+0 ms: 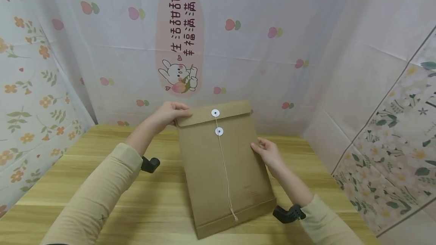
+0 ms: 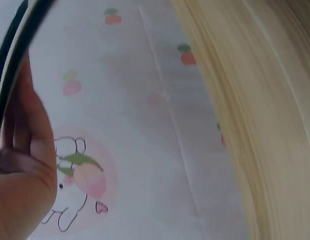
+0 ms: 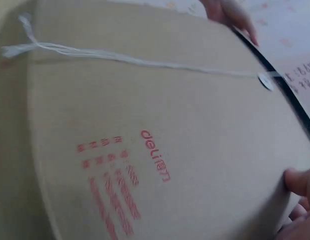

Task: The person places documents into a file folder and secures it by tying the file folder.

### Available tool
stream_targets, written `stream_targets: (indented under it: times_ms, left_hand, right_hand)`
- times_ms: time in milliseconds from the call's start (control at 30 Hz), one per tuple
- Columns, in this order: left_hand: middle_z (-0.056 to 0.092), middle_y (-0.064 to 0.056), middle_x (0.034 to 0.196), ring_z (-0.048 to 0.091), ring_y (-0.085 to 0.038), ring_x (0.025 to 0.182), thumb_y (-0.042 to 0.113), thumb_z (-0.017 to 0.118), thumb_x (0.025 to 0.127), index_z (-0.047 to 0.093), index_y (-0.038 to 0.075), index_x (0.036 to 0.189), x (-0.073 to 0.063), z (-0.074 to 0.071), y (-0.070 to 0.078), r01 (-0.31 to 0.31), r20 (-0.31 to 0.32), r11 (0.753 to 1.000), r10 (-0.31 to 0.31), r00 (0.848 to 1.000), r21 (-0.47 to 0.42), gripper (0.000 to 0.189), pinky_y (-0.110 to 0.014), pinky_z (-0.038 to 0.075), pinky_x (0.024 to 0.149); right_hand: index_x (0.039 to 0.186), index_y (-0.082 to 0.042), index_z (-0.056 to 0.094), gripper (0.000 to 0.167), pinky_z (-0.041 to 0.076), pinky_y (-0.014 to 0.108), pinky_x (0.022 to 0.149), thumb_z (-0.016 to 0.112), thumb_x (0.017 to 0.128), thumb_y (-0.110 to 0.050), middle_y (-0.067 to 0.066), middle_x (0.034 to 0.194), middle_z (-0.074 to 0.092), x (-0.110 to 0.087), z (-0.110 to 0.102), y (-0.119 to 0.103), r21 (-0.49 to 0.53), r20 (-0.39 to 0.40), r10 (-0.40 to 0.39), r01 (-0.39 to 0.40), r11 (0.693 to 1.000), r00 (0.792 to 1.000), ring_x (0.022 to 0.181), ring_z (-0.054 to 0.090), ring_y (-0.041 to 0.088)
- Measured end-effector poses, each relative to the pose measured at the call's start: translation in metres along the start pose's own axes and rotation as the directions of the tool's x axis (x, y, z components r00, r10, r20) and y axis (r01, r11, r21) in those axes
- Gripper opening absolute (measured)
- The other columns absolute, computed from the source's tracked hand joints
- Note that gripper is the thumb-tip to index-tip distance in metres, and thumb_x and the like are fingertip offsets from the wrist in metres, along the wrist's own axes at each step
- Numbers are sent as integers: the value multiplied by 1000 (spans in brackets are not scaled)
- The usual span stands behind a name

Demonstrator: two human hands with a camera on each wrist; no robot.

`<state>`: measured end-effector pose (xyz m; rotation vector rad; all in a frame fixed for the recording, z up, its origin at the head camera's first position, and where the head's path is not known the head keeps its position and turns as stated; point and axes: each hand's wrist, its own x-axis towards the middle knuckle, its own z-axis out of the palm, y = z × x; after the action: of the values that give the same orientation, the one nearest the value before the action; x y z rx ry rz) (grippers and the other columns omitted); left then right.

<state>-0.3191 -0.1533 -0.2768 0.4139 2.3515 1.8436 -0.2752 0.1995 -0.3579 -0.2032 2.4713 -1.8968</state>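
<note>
A brown kraft-paper document envelope [image 1: 235,162] is held tilted up over the table, its flap [image 1: 235,112] folded down at the top. Two white button discs [image 1: 219,131] sit on it, one on the flap and one below, and a white string [image 1: 225,165] hangs from them down the front. My left hand [image 1: 168,114] grips the top left corner, thumb in front and fingers behind. At the right edge, my right hand [image 1: 269,154] pinches the side with its thumb on the front. Red print [image 3: 155,155] shows on the lower front in the right wrist view.
A wood-grain table [image 1: 153,199] lies beneath the envelope. Behind it hangs a white curtain [image 1: 265,67] with printed fruit, a rabbit and writing. Floral sheets [image 1: 402,131] enclose the sides. A black wrist camera mount [image 1: 288,214] juts out under the right wrist.
</note>
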Motion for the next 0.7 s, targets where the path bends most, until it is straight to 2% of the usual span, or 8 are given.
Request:
stream_targets:
  times_ms: [133, 233, 300, 400, 467, 533, 633, 700]
  left_hand:
    - [69, -6, 88, 62, -15, 71, 18, 67, 89, 66, -2, 116, -5, -3, -2, 36, 161, 993, -54, 986, 110, 33, -30, 53, 65]
    - [66, -6, 91, 63, -17, 73, 20, 64, 91, 66, 2, 112, -9, 0, -8, 41, 295, 986, -87, 951, 159, 28, -32, 53, 68]
    - [65, -8, 89, 63, -18, 73, 20, 61, 93, 65, 2, 106, -11, 5, -15, 35, 381, 984, -101, 919, 177, 23, -34, 54, 68]
    - [65, -8, 86, 65, -20, 71, 17, 58, 94, 63, 2, 98, -14, 14, -27, 36, 439, 986, -106, 892, 166, 16, -36, 55, 66]
    - [67, -10, 80, 65, -20, 67, 14, 56, 94, 62, 0, 98, -16, 19, -34, 40, 435, 991, -93, 896, 130, 15, -35, 55, 63]
    - [68, -9, 82, 66, -19, 66, 12, 56, 94, 64, 0, 105, -20, 23, -40, 31, 392, 995, -67, 917, 97, 18, -33, 55, 63]
    - [68, -8, 86, 66, -17, 67, 12, 56, 94, 62, -3, 114, -25, 25, -48, 6, 332, 999, -23, 943, 51, 25, -31, 54, 64]
    - [68, -8, 87, 65, -16, 68, 12, 55, 95, 61, -5, 116, -29, 24, -54, 1, 301, 1000, -8, 953, 23, 27, -30, 54, 64]
  right_hand:
    - [136, 8, 44, 47, 52, 40, 85, 56, 98, -18, 25, 120, 60, 8, -11, -5, -89, 80, -17, 24, 996, 997, 97, 64, 29]
    - [136, 6, 45, 48, 54, 39, 80, 57, 98, -20, 22, 117, 62, 14, -18, -7, -147, 144, -34, 56, 988, 989, 93, 65, 28]
    - [135, 7, 47, 49, 55, 35, 73, 59, 97, -21, 19, 110, 66, 17, -21, -8, -174, 184, -36, 69, 982, 982, 86, 67, 24]
    - [131, 9, 50, 50, 54, 30, 71, 62, 95, -23, 13, 104, 69, 19, -25, -6, -231, 237, -26, 83, 969, 971, 82, 66, 17]
    - [121, 9, 57, 44, 53, 31, 67, 62, 95, -27, 11, 95, 70, 20, -29, -4, -248, 278, 14, 58, 967, 960, 76, 65, 16]
    - [111, 8, 62, 41, 53, 33, 66, 60, 96, -31, 10, 89, 69, 19, -35, 0, -261, 331, 61, 29, 965, 942, 74, 64, 18]
    - [95, 4, 66, 39, 54, 36, 66, 57, 97, -34, 9, 82, 68, 14, -46, 5, -282, 415, 146, -26, 959, 898, 73, 64, 20]
    - [93, 2, 68, 37, 55, 38, 68, 56, 97, -33, 8, 82, 68, 10, -58, 10, -293, 465, 195, -58, 954, 863, 75, 66, 21]
